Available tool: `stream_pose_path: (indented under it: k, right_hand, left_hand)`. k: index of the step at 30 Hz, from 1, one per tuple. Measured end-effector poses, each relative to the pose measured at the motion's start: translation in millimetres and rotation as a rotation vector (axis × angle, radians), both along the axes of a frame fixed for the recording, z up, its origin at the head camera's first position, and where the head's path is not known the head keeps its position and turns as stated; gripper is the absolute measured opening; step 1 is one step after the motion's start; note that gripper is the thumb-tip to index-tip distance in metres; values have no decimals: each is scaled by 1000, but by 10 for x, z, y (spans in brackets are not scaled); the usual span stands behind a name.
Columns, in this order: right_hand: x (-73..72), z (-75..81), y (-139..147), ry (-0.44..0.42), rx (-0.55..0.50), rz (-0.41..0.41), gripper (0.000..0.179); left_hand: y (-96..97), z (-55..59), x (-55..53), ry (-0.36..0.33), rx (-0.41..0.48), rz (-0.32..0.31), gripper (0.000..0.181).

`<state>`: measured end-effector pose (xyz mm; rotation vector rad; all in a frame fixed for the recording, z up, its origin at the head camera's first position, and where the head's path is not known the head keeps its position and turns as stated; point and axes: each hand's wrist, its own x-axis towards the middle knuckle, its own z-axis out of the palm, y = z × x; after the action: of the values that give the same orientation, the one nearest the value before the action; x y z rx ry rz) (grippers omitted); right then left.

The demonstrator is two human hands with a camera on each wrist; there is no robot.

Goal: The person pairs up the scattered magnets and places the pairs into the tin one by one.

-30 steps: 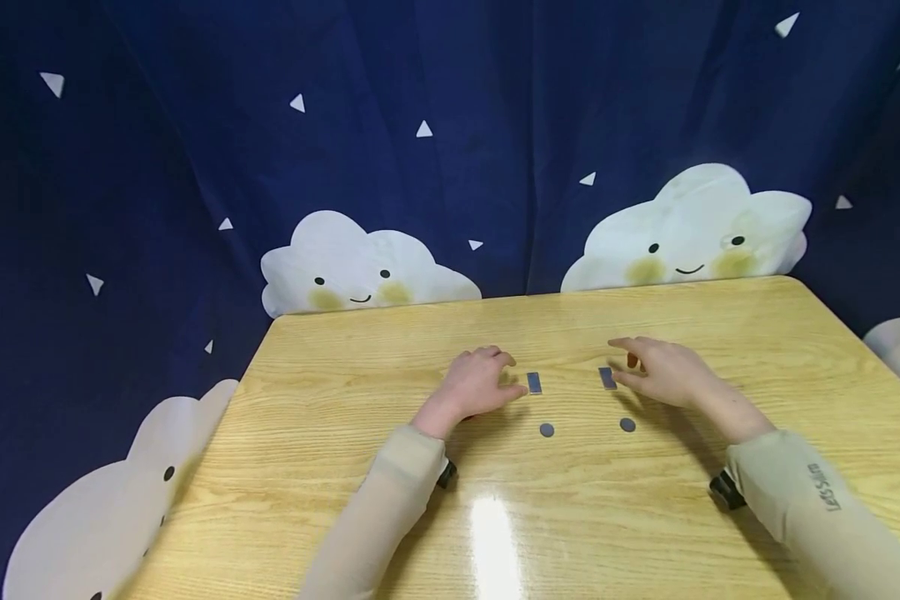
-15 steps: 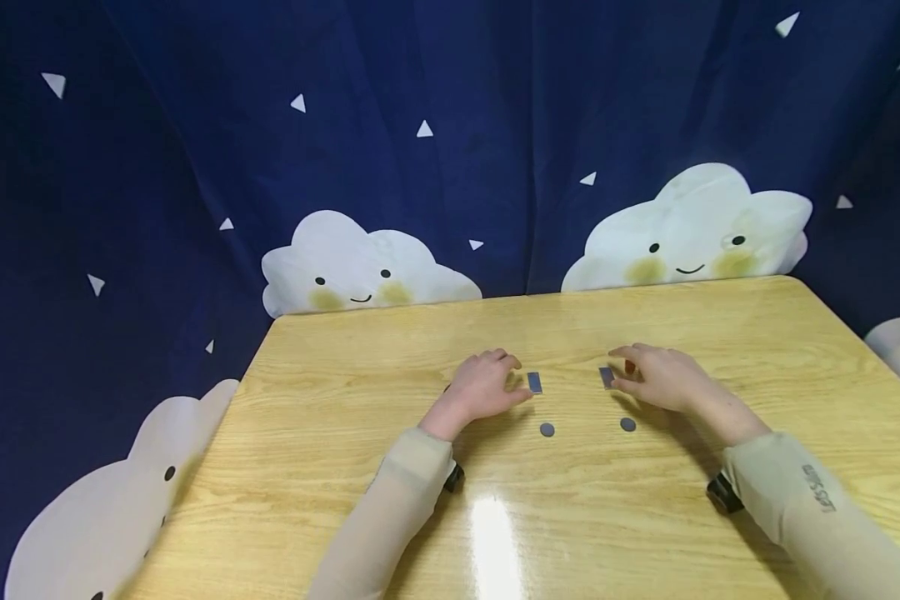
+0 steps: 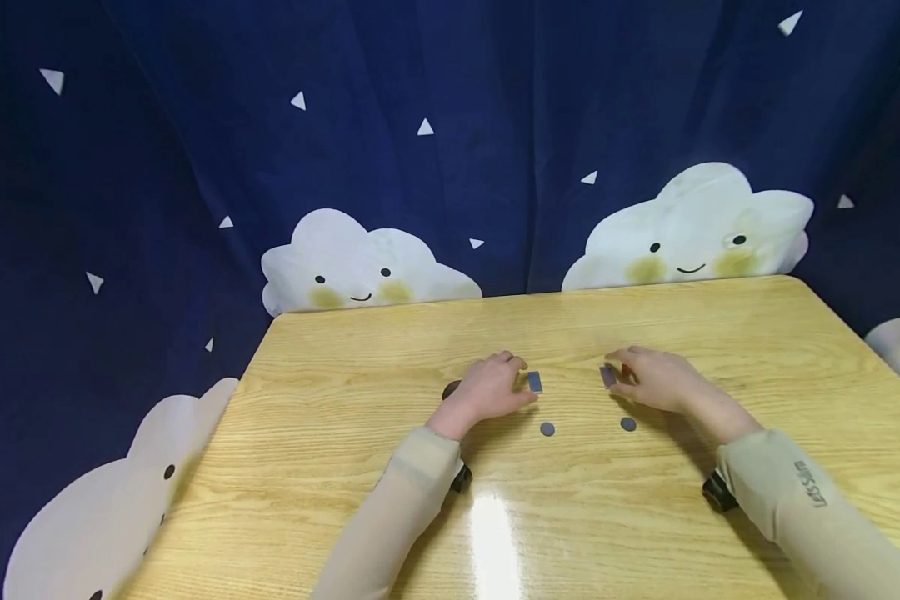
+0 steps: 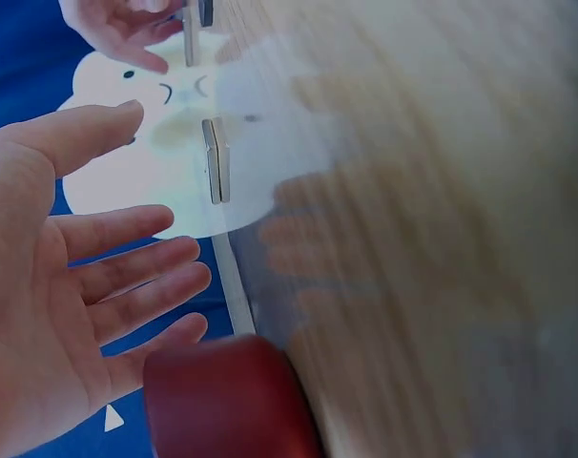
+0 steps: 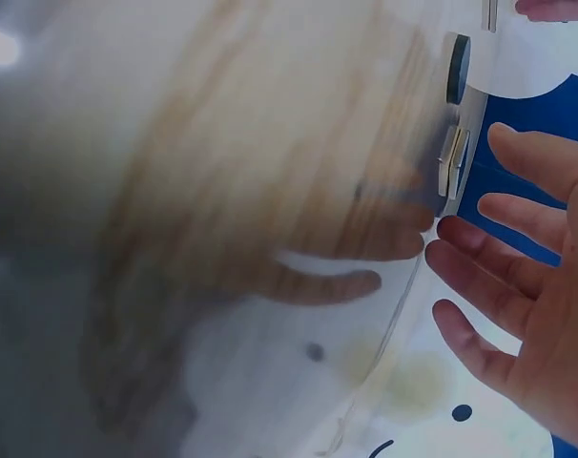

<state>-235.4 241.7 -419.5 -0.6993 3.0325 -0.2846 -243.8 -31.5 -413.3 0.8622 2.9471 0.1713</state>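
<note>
My left hand (image 3: 489, 387) hovers just left of a small thin rectangular plate (image 3: 535, 382) with a dark shiny face. In the left wrist view its fingers are spread, holding nothing, and the plate (image 4: 216, 162) lies apart from them. Opposite, my right hand (image 3: 656, 379) has thumb and fingers parted around the near side of a second such plate (image 3: 607, 377). The right wrist view shows this plate (image 5: 452, 162) near the fingertips; contact is not visible. Two flat grey discs, one left (image 3: 547, 429) and one right (image 3: 627, 424), lie nearer the camera.
A red rounded object (image 4: 232, 401) stands close beside the left hand; from the head it is a dark shape (image 3: 451, 389) mostly hidden by that hand. The glossy wooden table (image 3: 330, 400) ends at a dark blue curtain (image 3: 390, 100) with clouds.
My left hand has moved slightly right, towards its plate, uncovering part of the dark round object. The right hand has drawn slightly nearer the camera, its fingers closer together. Plates and discs have stayed put.
</note>
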Motion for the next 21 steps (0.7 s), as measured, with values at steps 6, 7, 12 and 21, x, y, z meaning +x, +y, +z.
stream_pose_path:
  k: [6, 7, 12, 21]
  right_hand:
    - [-2, 1, -18, -4, 12, 1, 53]
    - [1, 0, -19, -3, 13, -1, 53]
    - [6, -17, -14, -3, 20, 4, 49]
    - [6, -22, -27, -5, 28, 18, 44]
  left_hand:
    - [58, -17, -19, 0, -43, -6, 55]
    - [66, -19, -21, 1, -49, -9, 54]
    - [102, -35, -35, 11, -72, -37, 50]
    - [151, -32, -41, -4, -119, -30, 41]
